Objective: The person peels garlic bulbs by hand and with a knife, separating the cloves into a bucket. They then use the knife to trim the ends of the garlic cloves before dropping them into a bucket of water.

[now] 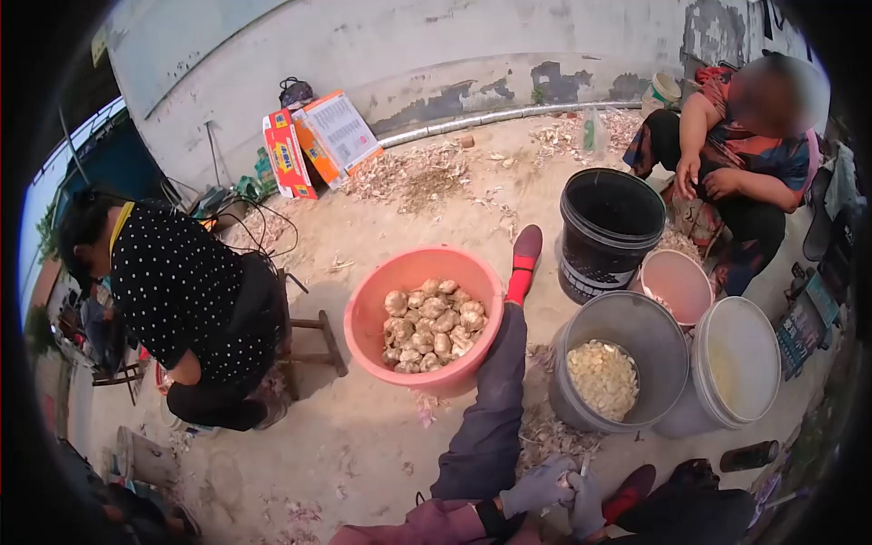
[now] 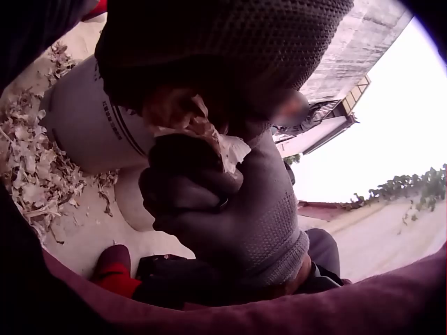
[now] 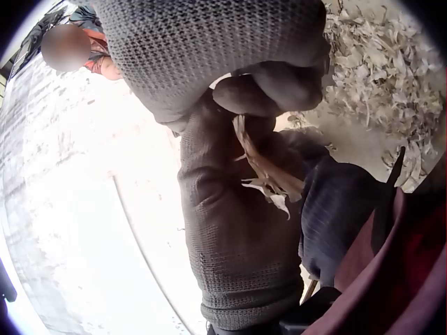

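Both hands wear grey knit gloves and meet low in front of the body. My left hand (image 1: 536,488) has curled fingers round a garlic bulb (image 2: 199,125) with loose papery skin; the gloves hide much of it. Against it, my right hand (image 1: 587,501) grips with bent fingers and thumb. In the right wrist view, dry garlic skin (image 3: 269,171) sticks out between the gloves. A pink basin (image 1: 365,341) of whole garlic bulbs (image 1: 427,331) stands beside the outstretched leg. To the right, peeled cloves (image 1: 602,380) lie in a grey bucket (image 1: 568,341).
A black bucket (image 1: 595,268), a small pink bucket (image 1: 677,282) and a white bucket (image 1: 763,363) cluster at the right. One person (image 1: 182,291) sits at the left, another (image 1: 763,173) at the back right. Garlic skins (image 1: 409,177) litter the ground near a cardboard box (image 1: 336,132).
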A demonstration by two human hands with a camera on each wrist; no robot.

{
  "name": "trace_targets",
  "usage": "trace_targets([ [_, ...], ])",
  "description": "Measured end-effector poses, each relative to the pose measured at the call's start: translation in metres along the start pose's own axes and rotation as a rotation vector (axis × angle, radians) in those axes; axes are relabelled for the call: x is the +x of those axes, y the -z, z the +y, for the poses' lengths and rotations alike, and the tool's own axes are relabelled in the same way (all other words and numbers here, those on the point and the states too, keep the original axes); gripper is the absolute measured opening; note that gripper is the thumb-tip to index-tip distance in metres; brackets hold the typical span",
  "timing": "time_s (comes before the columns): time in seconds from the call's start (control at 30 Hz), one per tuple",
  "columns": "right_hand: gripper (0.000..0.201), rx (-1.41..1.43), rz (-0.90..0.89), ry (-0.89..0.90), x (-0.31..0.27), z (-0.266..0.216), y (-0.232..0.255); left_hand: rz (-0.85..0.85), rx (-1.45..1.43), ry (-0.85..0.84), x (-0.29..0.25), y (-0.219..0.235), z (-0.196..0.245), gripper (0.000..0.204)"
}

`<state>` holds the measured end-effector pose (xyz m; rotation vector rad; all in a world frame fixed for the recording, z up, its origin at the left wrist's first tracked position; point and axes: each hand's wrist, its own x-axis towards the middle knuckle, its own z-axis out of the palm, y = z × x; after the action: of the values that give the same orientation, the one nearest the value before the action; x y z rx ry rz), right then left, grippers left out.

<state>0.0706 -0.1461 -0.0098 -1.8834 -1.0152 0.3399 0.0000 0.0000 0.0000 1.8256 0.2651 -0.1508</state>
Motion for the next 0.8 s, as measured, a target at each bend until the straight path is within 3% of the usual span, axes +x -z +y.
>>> trace_targets([
  [0.07,0.008,0.586,-0.065,-0.486,0.003,-0.016,0.003,0.11,-0.014,-0.188,0.0,-0.006,-0.011,0.043],
  [0.1,0.008,0.557,-0.067,-0.499,0.001,-0.022,0.017,0.109,-0.044,-0.197,0.004,-0.017,-0.006,0.043],
  [0.17,0.008,0.031,-0.074,-0.096,0.01,-0.034,0.016,0.111,0.007,-0.235,0.004,-0.006,-0.003,0.04],
  [0.3,0.011,0.161,0.04,-0.19,0.002,-0.024,0.003,0.128,-0.002,-0.224,-0.001,-0.003,0.0,0.04],
  [0.37,0.014,-0.001,0.05,0.021,0.0,-0.016,0.003,0.105,-0.011,-0.159,-0.002,-0.001,0.003,0.042],
  [0.5,0.014,0.126,-0.068,-0.023,-0.003,-0.008,0.007,0.159,-0.007,-0.284,0.002,-0.009,-0.01,0.039],
  [0.57,0.015,0.02,0.103,-0.031,-0.018,0.008,-0.003,-0.004,-0.6,0.083,0.0,-0.008,-0.004,0.031],
  [0.67,0.018,-0.003,-0.003,0.01,-0.006,-0.006,0.009,0.018,-0.735,0.102,0.001,0.0,0.011,0.027],
  [0.8,0.02,-0.08,0.034,-0.056,0.002,-0.023,0.013,0.052,-0.644,0.065,0.001,0.008,0.027,0.028],
])
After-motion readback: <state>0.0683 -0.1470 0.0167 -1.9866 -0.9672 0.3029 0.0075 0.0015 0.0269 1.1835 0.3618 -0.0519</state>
